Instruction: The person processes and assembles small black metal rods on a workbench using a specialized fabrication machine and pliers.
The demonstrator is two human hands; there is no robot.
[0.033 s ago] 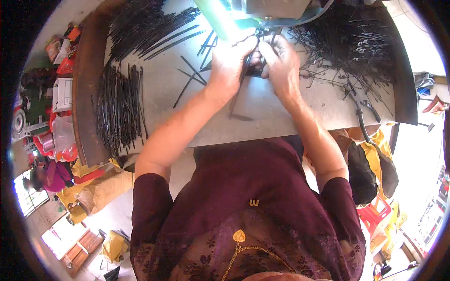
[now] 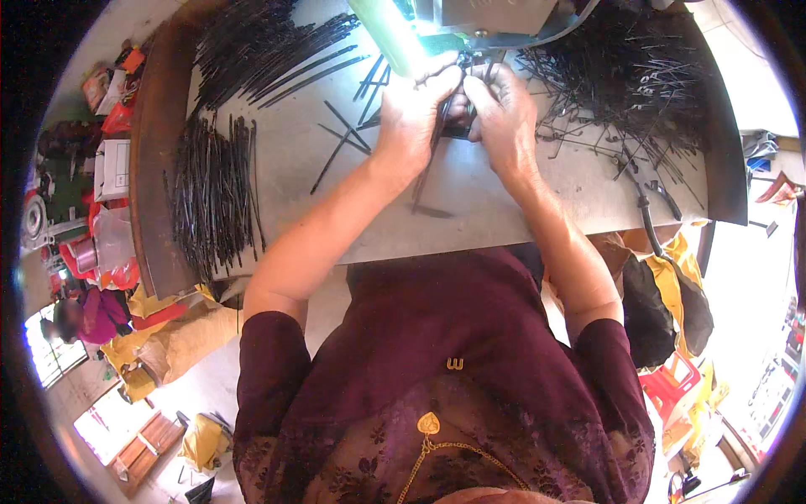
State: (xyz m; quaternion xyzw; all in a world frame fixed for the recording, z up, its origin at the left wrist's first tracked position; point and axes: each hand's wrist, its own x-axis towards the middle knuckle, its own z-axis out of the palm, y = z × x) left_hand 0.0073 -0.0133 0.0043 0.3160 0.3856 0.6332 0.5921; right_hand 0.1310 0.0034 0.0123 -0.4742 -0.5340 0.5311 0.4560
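Observation:
At the far middle of the table, under a bright lamp, both my hands are closed close together at a machine. My left hand (image 2: 411, 109) pinches a thin black rod (image 2: 434, 143), whose lower end slants down toward me below the fingers. My right hand (image 2: 504, 105) has its thumb and fingers closed just beside it, and a dark rod shows at its fingertips. The rod tips at the machine are partly hidden by fingers and glare. Several loose black rods (image 2: 338, 144) lie crossed left of my left hand.
Piles of black rods (image 2: 217, 189) cover the table's left side. A tangled heap of thin rods (image 2: 625, 80), some with bent ends, fills the far right. A plier-like tool (image 2: 645, 189) lies at the right front edge. The pale lamp tube (image 2: 386, 34) and metal machine (image 2: 495, 13) overhang my hands.

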